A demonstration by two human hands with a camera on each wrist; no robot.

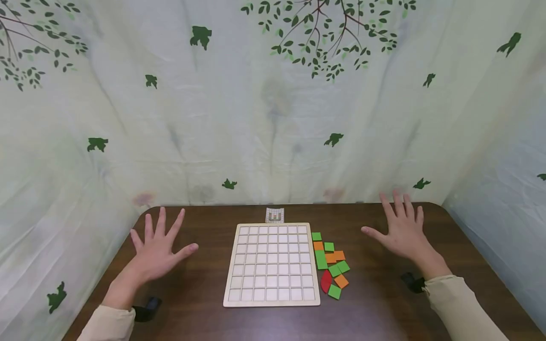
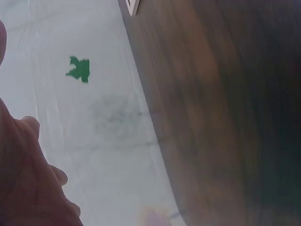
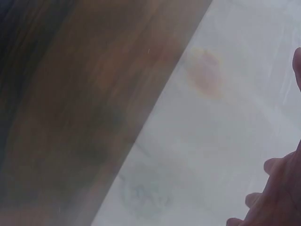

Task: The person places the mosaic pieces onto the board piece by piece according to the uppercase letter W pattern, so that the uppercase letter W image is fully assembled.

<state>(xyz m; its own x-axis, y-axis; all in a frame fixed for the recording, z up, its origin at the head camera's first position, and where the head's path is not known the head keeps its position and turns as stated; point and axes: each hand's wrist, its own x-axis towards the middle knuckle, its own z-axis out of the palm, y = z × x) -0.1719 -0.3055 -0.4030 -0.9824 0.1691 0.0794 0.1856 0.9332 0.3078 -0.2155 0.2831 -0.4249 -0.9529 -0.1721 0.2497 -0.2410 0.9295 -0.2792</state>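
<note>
My left hand (image 1: 155, 255) is held with fingers spread on the left side, holding nothing. On the right side my right hand (image 1: 405, 234) is likewise spread and holds nothing. Between them lies a pale grid board (image 1: 271, 303) with white square cells. Along the board's right edge are flat pieces: several green pieces (image 1: 321, 260), several orange pieces (image 1: 341, 281) and a red curved piece (image 1: 326, 281). A small printed card (image 1: 275, 215) sits at the board's far edge. Each wrist view shows part of its own hand, the left hand (image 2: 28, 174) and the right hand (image 3: 277, 197).
The dark wooden table (image 1: 192, 317) has rounded far corners. A pale curtain (image 1: 273, 142) with green leaf patterns hangs behind it and along both sides. Dark wrist devices, a left one (image 1: 147, 309) and a right one (image 1: 412, 282), sit under the wrists.
</note>
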